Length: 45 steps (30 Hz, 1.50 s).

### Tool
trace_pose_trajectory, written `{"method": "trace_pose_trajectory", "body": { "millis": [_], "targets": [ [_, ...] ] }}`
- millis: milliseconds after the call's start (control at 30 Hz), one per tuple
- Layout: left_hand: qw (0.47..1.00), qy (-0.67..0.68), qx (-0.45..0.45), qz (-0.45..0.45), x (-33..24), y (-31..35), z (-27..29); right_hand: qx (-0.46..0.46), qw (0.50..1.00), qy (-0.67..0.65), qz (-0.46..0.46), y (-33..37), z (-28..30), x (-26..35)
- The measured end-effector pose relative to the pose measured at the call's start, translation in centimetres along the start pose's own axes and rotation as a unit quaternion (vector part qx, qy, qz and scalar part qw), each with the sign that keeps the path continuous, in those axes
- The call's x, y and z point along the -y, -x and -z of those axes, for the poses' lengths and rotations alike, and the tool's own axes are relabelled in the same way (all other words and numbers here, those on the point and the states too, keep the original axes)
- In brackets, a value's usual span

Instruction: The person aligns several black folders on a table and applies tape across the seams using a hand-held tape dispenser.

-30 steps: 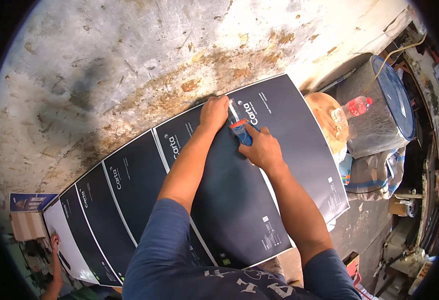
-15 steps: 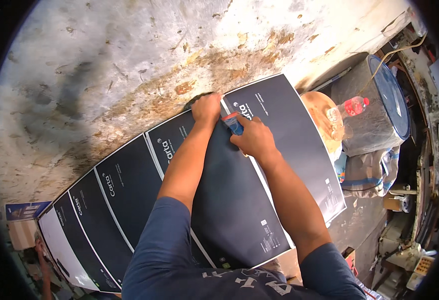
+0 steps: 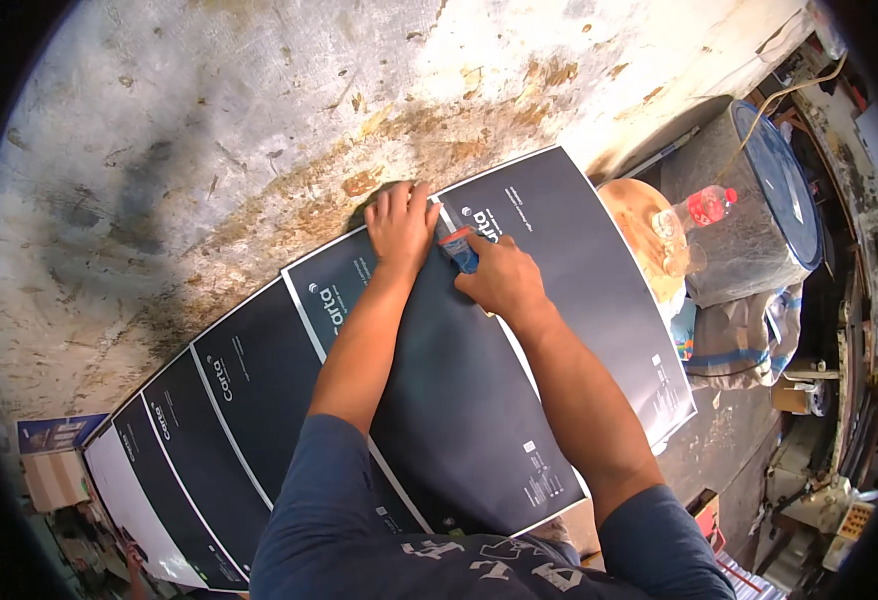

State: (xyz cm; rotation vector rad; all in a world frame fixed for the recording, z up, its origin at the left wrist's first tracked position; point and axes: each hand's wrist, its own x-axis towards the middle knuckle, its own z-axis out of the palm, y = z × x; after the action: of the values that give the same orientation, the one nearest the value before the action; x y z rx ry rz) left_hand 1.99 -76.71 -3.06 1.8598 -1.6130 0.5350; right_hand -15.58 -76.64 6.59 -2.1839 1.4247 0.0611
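Note:
A long run of dark printed sheets with white borders [image 3: 459,420] lies in front of me, reaching up to the stained wall. My left hand [image 3: 400,232] rests flat near the sheets' far edge, its fingers stretched out toward the wall. Just right of it, my right hand [image 3: 504,278] is closed around a small flat blue tool with a red-orange edge [image 3: 461,248]; its exact kind does not show. The tool sits against a white strip between two dark panels, close to the far edge. My right palm hides part of the tool and the strip.
The stained wall [image 3: 259,130] bounds the far side. Beyond the sheets' right end are a round wooden top [image 3: 631,215], a clear bottle with a red label [image 3: 707,206] and a blue-rimmed drum [image 3: 729,200]. Cardboard boxes [image 3: 57,480] stand at the far left.
My left hand's fingers have gone from curled at the sheet's far edge to stretched out flat. The right hand and its tool have shifted only slightly, to the left and down.

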Motion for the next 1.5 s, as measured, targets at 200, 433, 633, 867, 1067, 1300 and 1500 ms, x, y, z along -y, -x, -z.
{"method": "trace_pose_trajectory", "body": {
  "millis": [200,433,633,867,1067,1300,1500],
  "targets": [
    [0.943,0.279,0.178,-0.021,1.9,1.1,-0.3,0.002,1.000,-0.009,0.017,-0.3,-0.4,0.3],
    [0.929,0.172,0.327,-0.028,2.9,1.6,-1.4,-0.013,1.000,-0.017,0.014,-0.3,-0.3,0.0],
    [0.927,0.157,0.338,-0.034,3.0,0.5,-1.5,-0.013,0.996,-0.030,0.083,-1.3,-0.1,-1.4],
    [0.948,0.085,0.300,-0.060,1.8,1.7,-1.7,0.019,0.997,-0.056,0.058,4.5,0.1,-4.5],
    [0.959,0.059,0.271,-0.053,2.2,2.1,-1.8,0.049,0.998,-0.044,0.004,14.0,-0.6,-7.7],
    [0.946,-0.037,0.315,-0.062,0.0,1.3,-1.8,0.079,0.995,-0.035,-0.058,26.5,-1.0,-13.2],
    [0.905,-0.185,0.382,-0.016,-2.3,1.4,-0.7,0.109,0.988,-0.037,-0.101,38.0,-1.9,-18.2]
  ]
}}
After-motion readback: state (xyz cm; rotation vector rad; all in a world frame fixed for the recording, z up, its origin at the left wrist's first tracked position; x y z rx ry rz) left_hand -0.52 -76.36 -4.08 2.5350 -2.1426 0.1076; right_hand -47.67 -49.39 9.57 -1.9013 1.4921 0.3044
